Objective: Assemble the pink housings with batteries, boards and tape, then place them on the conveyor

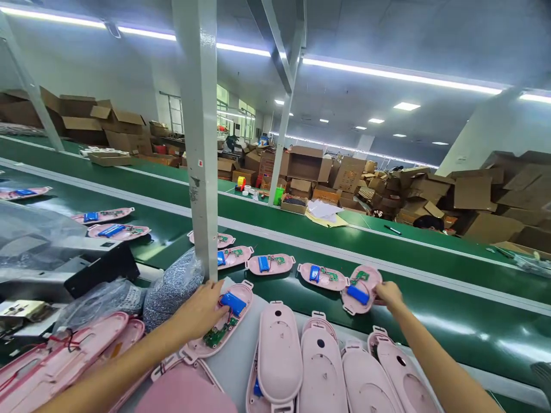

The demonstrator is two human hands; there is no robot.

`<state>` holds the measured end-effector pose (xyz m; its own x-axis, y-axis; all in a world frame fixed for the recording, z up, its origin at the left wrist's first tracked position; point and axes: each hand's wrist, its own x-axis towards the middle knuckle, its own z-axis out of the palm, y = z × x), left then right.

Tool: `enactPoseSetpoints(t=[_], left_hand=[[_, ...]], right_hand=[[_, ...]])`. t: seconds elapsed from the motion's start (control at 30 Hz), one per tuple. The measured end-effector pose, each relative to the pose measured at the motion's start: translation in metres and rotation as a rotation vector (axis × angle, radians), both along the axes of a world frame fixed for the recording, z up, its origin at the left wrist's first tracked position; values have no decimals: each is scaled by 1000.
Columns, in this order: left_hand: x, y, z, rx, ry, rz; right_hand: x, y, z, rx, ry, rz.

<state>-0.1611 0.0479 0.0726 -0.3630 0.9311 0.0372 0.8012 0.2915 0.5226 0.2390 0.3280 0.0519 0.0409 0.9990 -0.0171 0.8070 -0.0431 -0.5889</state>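
Observation:
My left hand [205, 310] is closed on the edge of a pink shell [230, 330] holding a blue battery [233, 303] and a green circuit board, over the grey work surface. Out over the green belt, my right hand [388, 293] grips the right edge of another open pink shell [363, 281], which has its own blue battery [357, 295] and board. That shell is tilted and touches or overlaps the end of a neighbouring shell [323, 276]. Several pink housings [280, 353] lie side by side below, between my forearms.
More open shells [270, 264] line the green belt [451, 321]. A white post [202, 143] rises just beyond my left hand. Bubble-wrapped material [172, 287] and stacked pink parts [73, 355] are at the left. Cardboard boxes [305, 166] fill the background.

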Motion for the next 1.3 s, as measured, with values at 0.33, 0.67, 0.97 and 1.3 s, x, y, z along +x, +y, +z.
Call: enactPoseSetpoints(t=[0.33, 0.67, 0.97, 1.3], left_hand=[[89, 43, 43, 46, -1135, -661], [36, -17, 23, -80, 276, 203], [54, 2, -28, -222, 624, 254], [71, 139, 30, 144, 580, -298]], right_hand=[[-129, -120, 51, -133, 777, 716], [-105, 14, -9, 3, -62, 585], [-41, 46, -11, -25, -75, 583], [193, -70, -14, -8, 20, 120]])
